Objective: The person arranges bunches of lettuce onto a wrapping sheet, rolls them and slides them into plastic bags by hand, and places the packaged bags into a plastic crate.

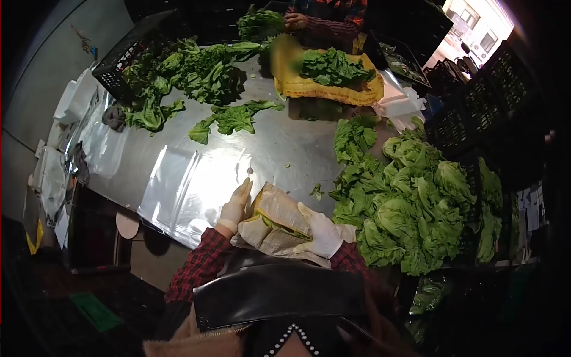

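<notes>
A beige-and-yellow sack [286, 208] lies folded over at the front edge of the table, with a little green leaf showing in its fold. My left hand [237, 205], in a pale glove, is at the sack's left side with its fingers stretched forward. On the right, my right hand [324, 233], gloved in white, holds the sack's side, fingers on top and thumb low near the fold. What lies deeper inside the sack is hidden. Clear plastic bags [169, 184] lie just left of my left hand.
A large heap of lettuce [410, 202] stands at the right. More leafy greens [205, 74] lie at the back left by a black crate [113, 77]. Across the metal table [267, 149], a person's hand [295, 22] holds greens near a yellow sack [333, 93] with leaves on it.
</notes>
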`<state>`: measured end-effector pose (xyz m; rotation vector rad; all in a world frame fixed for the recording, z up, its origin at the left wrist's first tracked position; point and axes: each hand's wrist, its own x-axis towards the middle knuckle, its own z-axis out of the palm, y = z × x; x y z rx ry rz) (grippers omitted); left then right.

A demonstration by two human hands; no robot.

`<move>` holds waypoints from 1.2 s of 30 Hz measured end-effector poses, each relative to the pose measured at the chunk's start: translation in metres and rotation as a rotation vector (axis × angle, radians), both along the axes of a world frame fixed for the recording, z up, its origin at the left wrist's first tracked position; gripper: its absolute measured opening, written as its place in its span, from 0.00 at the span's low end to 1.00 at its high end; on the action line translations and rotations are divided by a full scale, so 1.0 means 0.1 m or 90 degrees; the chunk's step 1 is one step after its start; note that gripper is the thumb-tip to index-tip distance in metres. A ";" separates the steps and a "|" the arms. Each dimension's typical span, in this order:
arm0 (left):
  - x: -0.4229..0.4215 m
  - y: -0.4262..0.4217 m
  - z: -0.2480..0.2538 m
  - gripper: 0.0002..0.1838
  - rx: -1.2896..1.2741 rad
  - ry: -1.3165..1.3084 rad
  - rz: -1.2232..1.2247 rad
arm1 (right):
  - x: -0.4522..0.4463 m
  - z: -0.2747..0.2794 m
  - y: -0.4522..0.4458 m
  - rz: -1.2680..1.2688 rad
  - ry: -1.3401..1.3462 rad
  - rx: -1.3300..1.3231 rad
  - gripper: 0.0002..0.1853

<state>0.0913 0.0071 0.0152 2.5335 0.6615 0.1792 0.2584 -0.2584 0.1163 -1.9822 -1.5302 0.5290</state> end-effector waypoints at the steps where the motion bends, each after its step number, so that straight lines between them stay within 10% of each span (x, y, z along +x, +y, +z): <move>1: 0.00 -0.02 0.02 0.42 0.003 -0.016 -0.017 | 0.00 -0.03 0.00 0.001 0.011 0.001 0.70; 11: -0.20 0.12 -0.15 0.42 0.039 0.023 -0.241 | 0.05 -0.20 0.02 0.004 0.046 -0.008 0.71; 15: -0.28 0.00 0.11 0.31 -0.209 -0.045 -0.276 | 0.07 -0.20 0.06 0.010 0.062 0.000 0.70; 18: -0.19 -0.02 -0.07 0.28 -1.051 -0.169 0.058 | 0.12 -0.24 0.18 0.011 0.099 -0.080 0.70; 19: -0.36 -0.02 -0.09 0.28 -1.046 -0.169 0.054 | 0.11 -0.26 0.20 0.010 0.097 -0.074 0.70; 21: -0.60 0.09 -0.12 0.27 -0.516 0.038 -0.039 | 0.16 -0.28 0.26 0.034 0.174 -0.121 0.68; 23: -0.38 -0.10 0.67 0.28 -0.745 -0.047 0.086 | 0.14 -0.32 0.22 0.019 0.140 -0.107 0.65; 25: -0.61 0.24 -0.03 0.28 -0.757 -0.017 0.040 | 0.10 -0.33 0.21 0.005 0.098 -0.165 0.66; 27: -0.66 0.16 0.58 0.31 -0.265 0.026 -0.194 | 0.08 -0.38 0.22 -0.013 0.111 -0.188 0.66; 36: -0.36 -0.32 0.90 0.38 -0.107 -0.033 -0.173 | 0.07 -0.45 0.19 -0.035 0.119 -0.137 0.65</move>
